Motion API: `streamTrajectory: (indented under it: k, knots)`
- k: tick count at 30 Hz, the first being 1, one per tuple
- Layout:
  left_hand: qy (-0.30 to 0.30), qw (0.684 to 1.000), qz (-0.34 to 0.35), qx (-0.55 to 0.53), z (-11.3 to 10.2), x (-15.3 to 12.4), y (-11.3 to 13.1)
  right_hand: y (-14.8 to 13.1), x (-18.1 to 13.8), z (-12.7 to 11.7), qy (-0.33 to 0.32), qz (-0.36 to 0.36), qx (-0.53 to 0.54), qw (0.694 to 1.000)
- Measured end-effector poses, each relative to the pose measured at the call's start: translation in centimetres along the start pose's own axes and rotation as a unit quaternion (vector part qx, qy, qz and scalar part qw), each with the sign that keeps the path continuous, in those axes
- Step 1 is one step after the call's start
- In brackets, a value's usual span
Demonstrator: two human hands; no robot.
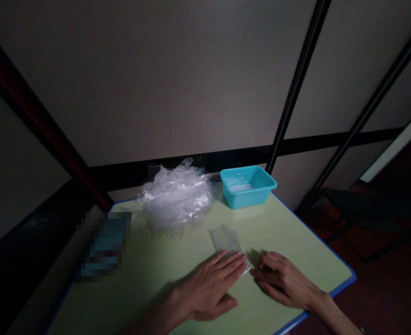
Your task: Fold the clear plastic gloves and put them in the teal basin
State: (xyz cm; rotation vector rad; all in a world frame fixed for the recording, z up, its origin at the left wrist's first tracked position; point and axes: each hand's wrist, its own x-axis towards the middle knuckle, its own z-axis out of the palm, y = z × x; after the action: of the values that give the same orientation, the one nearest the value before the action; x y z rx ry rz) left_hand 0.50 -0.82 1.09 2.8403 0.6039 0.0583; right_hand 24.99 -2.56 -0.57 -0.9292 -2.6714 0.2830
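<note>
Two hands (214, 284) over one flat piece of clear plastic (226, 238)

From the head view, we see our left hand lying palm down on the lower part of the plastic piece. Its fingers are straight and close together, spread flat over the plastic rather than gripping it; the thumb stands apart, toward our right hand (284, 279). The plastic piece reaches out ahead of the left fingertips, with one corner showing between the two hands.

Our right hand is at that corner, its fingers partly curled and the forefinger reaching toward the plastic. We cannot tell whether it touches or pinches the edge.

Both hands are over a pale green table (306, 253) with a blue rim. Farther ahead of the left hand and a little to its left, we see a crumpled heap of clear plastic (177, 193), some edges finger-shaped. Ahead of the right hand and somewhat to its left, a turquoise basin (247, 200) stands upright, with something whitish at its bottom. Well to the left of our left hand lies a bluish object (107, 244), too pixelated for us to name. Beyond everything rise grey panels (191, 83).
</note>
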Motion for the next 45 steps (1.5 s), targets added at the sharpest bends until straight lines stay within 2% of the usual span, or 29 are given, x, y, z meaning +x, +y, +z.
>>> streamTrajectory:
  k: [13,21,27,35,45]
  knots:
    - [0.000,1.000,-0.011,0.002,-0.36,0.11,0.31,-0.25,0.22,-0.23,0.004,0.006,-0.013,1.000]
    - [0.001,1.000,-0.010,-0.005,0.10,0.11,0.14,-0.05,0.07,0.05,-0.017,0.015,-0.011,1.000]
    - [-0.011,1.000,-0.012,-0.007,-0.07,0.13,0.25,-0.13,0.22,-0.04,0.001,0.007,-0.018,1.000]
    - [0.001,1.000,-0.005,-0.009,-0.08,0.12,0.18,-0.21,0.08,-0.12,0.017,0.006,-0.022,1.000]
    - [0.013,1.000,-0.016,-0.001,-0.23,0.10,0.38,-0.40,0.54,-0.35,-0.011,0.016,-0.032,0.999]
